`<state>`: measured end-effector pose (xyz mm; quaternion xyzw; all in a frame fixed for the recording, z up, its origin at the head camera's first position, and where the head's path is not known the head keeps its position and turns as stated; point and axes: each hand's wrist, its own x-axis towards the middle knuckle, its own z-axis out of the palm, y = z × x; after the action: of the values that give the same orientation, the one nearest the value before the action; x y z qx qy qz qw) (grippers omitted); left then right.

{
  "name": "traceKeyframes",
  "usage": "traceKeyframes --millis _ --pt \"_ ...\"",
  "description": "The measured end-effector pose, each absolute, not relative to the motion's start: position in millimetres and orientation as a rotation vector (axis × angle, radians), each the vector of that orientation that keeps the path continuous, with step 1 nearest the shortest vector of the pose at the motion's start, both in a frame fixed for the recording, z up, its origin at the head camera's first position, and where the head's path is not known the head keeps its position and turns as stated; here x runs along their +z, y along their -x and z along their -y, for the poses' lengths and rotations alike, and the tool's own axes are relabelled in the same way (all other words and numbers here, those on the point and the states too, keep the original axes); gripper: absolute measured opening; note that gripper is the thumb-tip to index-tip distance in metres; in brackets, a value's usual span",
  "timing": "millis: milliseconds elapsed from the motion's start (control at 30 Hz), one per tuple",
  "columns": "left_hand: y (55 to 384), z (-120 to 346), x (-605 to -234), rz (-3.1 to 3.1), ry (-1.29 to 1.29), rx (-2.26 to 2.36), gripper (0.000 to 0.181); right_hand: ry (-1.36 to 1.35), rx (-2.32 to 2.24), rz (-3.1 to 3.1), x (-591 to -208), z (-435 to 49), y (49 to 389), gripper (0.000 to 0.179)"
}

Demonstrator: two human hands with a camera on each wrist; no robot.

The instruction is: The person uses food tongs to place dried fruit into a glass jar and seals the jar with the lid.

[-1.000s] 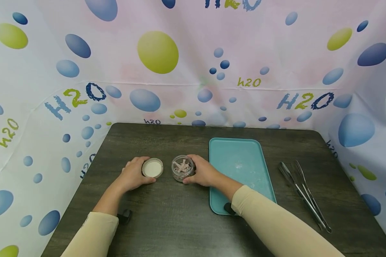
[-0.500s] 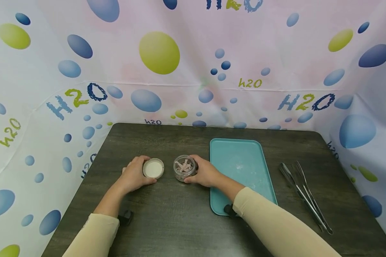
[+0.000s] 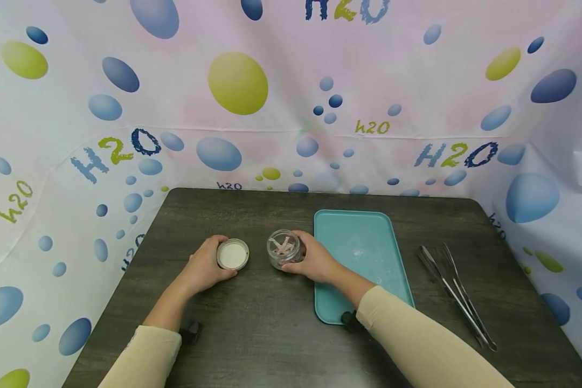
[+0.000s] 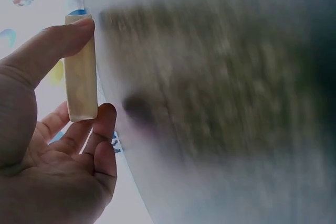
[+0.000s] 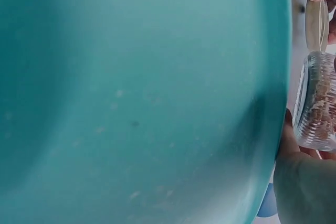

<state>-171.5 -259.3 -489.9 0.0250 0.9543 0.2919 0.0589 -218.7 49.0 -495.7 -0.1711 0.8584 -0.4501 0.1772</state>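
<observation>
My left hand (image 3: 205, 268) grips a round lid (image 3: 233, 254) by its edge, its pale underside facing up in the head view. Edge-on in the left wrist view, the same lid (image 4: 81, 72) sits between thumb and fingertips. To its right, my right hand (image 3: 315, 261) holds an uncapped clear glass jar (image 3: 277, 261) around its side. Pale, strip-like pieces (image 3: 285, 246) lie inside the jar. Ribbed walls of the jar (image 5: 320, 106) show in the right wrist view, close below the lid (image 5: 316, 24). Some of the right fingers are hidden behind the jar.
A turquoise tray (image 3: 354, 242) lies under the right forearm, with small pale specks on it. Metal tongs (image 3: 458, 296) rest at the table's right side. The dark wooden table (image 3: 252, 334) ends against a bubble-patterned sheet (image 3: 281, 70).
The jar has shifted a little to the right with my right hand, away from the lid and closer to the tray. My left hand and the lid have barely moved.
</observation>
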Motion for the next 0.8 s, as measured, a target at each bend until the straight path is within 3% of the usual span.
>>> traceKeyframes --millis 367,800 --pt "167 236 -475 -2.873 -0.161 0.852 0.095 0.525 -1.246 -2.505 -491 -63 214 0.092" --pt "161 205 -453 -2.917 -0.270 0.875 0.089 0.623 -1.226 -2.508 -476 -73 199 0.087"
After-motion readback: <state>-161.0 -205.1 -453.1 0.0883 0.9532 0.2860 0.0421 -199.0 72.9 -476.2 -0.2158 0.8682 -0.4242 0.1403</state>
